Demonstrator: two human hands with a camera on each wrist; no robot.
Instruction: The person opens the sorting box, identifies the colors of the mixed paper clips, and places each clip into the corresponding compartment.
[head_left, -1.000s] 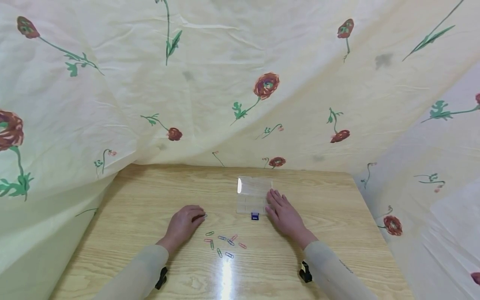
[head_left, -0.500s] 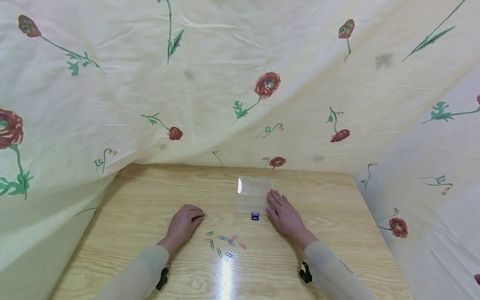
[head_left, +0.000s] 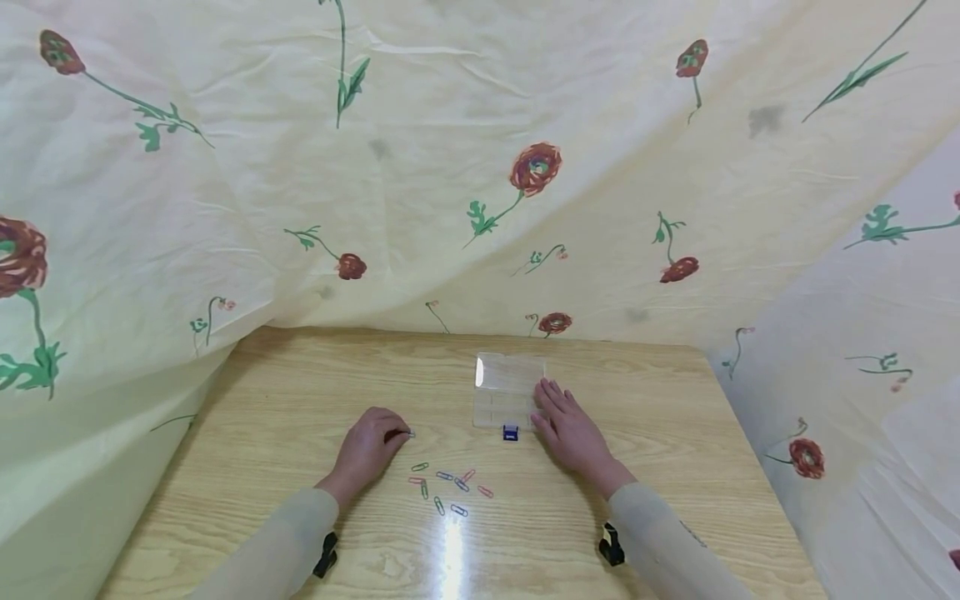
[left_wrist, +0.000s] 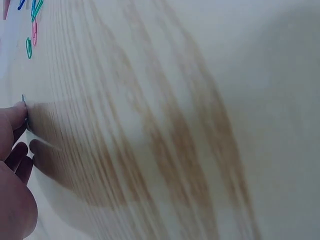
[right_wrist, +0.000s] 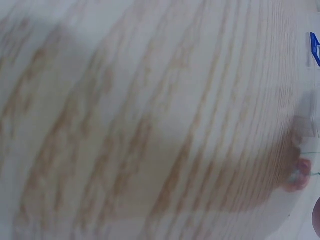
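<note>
While the right hand (head_left: 573,429) lies with fingers extended at the right edge of a clear, rectangular plastic box (head_left: 504,392) with a blue plastic latch (head_left: 510,434), here's the left hand (head_left: 367,443), thumb and fingertips pinching a small wire paper clip (head_left: 411,434), left of the box, near the scattered red, green and blue wire clips (head_left: 461,484) on the wood-grain surface (head_left: 300,375). It should be feather-light, springy, slick; best nipped along its long sides. The box looks stiff and easily skidded, so steady its walls. Fingertips cover most of that pinched clip! Colour? Blue or green, perhaps. The right wrist view crops its hand to a sliver.
</note>
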